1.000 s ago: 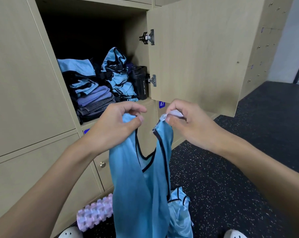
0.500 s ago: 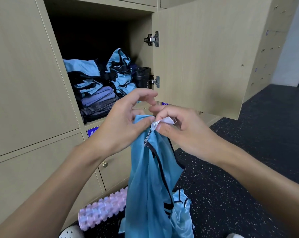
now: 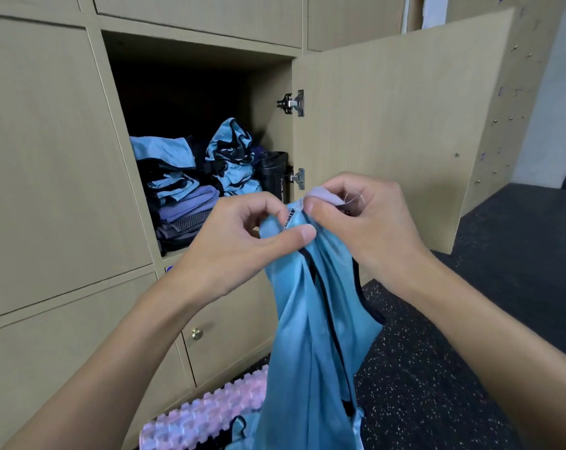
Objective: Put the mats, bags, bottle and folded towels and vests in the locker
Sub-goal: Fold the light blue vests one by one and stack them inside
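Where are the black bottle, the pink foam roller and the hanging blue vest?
black bottle (image 3: 272,177): head view, middle of its dark body.
pink foam roller (image 3: 207,417): head view, its ridged top side.
blue vest (image 3: 294,336): head view, the hanging front panel.

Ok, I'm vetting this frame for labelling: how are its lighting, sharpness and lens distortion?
Head view: the back of the open wooden locker sinks into deep shadow, but the folded blue and purple stack in front reads clearly; the wide-angle lens stretches the pale wooden door; the light-blue black-trimmed vest, pinched by left hand and right hand, is evenly lit, sharp, glare-free.
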Demonstrator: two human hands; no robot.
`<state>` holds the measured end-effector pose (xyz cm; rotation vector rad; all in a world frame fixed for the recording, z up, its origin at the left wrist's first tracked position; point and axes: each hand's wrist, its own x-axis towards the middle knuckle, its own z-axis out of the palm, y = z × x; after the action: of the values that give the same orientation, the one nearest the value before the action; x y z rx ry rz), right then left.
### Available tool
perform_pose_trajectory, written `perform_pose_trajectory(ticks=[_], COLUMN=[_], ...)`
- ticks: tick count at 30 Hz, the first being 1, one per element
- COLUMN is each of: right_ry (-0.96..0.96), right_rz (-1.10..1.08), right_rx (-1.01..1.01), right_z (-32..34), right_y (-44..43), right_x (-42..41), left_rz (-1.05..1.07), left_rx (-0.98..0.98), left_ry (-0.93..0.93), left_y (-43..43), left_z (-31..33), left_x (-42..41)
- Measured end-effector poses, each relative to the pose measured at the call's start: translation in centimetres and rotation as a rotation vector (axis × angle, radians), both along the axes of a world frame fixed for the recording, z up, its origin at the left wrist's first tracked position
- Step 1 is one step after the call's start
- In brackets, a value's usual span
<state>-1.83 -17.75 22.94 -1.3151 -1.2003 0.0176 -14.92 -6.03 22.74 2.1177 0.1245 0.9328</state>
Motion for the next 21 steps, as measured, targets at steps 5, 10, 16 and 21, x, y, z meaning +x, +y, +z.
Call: perform_pose_trajectory(ticks=[5, 10, 16, 21], right_ry=[-0.092, -0.174, -0.162, -0.091], right_rz=[-0.037, -0.060, 0.058, 0.089], right_rx=[0.014, -0.012, -0.198, -0.114], right_z=[2.1, 3.9, 2.5, 2.3], right_y=[0.7, 1.0, 1.2, 1.3], right_x=[0.0, 1.1, 2.5, 2.5], left_rz=[0.065, 0.074, 0.021, -0.027], left_rx=[0.014, -0.085, -0.303, -0.343], left_ry=[-0.002, -0.110, -0.125, -0.133], left_y=[0.1, 1.5, 2.3, 2.6], left_z=[1.5, 2.6, 2.4, 2.4], left_x=[0.1, 0.2, 0.7, 0.5])
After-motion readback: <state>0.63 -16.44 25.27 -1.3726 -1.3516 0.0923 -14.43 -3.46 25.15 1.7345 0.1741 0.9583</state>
